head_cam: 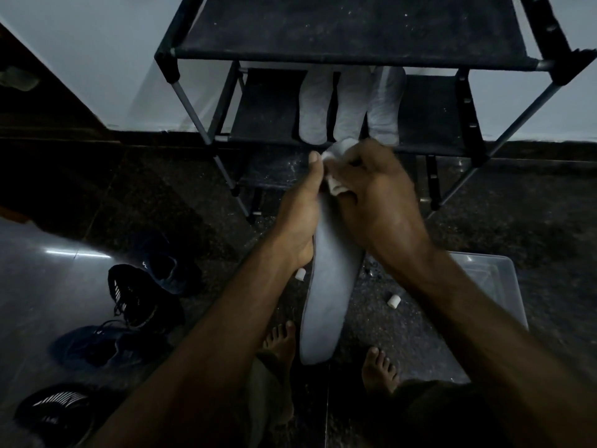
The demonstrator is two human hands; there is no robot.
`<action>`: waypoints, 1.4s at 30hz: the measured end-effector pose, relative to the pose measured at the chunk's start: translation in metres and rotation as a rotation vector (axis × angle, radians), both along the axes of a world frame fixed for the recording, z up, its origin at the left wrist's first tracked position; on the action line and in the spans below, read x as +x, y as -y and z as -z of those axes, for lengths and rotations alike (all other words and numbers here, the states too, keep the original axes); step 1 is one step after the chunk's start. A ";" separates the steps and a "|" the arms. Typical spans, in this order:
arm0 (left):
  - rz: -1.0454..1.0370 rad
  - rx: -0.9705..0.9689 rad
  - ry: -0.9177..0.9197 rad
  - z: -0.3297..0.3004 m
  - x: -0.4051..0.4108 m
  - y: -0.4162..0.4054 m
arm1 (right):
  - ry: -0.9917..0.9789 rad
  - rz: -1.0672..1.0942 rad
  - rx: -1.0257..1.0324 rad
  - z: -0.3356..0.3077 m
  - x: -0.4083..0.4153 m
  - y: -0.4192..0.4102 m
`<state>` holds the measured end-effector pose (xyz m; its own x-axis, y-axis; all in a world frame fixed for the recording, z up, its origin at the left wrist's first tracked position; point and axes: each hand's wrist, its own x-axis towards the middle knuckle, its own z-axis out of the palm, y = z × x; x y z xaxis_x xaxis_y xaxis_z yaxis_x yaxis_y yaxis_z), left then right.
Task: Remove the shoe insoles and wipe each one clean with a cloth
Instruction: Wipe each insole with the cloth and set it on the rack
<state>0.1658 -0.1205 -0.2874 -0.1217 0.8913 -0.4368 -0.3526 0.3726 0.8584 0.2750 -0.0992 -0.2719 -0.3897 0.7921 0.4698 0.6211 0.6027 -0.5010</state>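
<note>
Two bare hands are meeting over a grey insole [329, 286] in a dim room. The right hand [378, 202] is curling its fingers around a small white cloth [336, 185], bunching it and pressing it against the far end of the insole. The left hand [300, 218] is gripping the insole along its left edge, thumb stretching up beside the cloth and touching it. The insole is hanging lengthwise between the forearms, its near end pointing down toward the person's bare feet [281, 344].

Just beyond the hands, a black shoe rack [352, 50] is standing against a pale wall. Three more pale insoles [350, 105] are lying side by side on its lower shelf, toes pointing away.

On the dark speckled floor [484, 221], two small white cylindrical bits [393, 300] are lying near the held insole, one on each side. Four dark sneakers [135, 292] are lying scattered at the left, some with white stripes. A clear plastic bin [497, 279] is sitting at the right, partly hidden behind the right forearm.
</note>
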 end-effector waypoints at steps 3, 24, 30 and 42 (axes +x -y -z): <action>-0.030 -0.008 0.081 -0.003 -0.005 0.001 | 0.036 -0.063 -0.028 0.001 0.002 0.004; -0.035 -0.002 0.244 -0.006 0.000 0.000 | -0.007 0.177 -0.022 -0.001 0.009 -0.010; -0.050 -0.006 0.208 -0.009 -0.005 -0.001 | 0.041 0.029 -0.109 0.012 0.000 0.001; -0.100 -0.012 0.183 -0.014 -0.005 -0.005 | 0.074 -0.061 -0.021 0.004 -0.001 0.006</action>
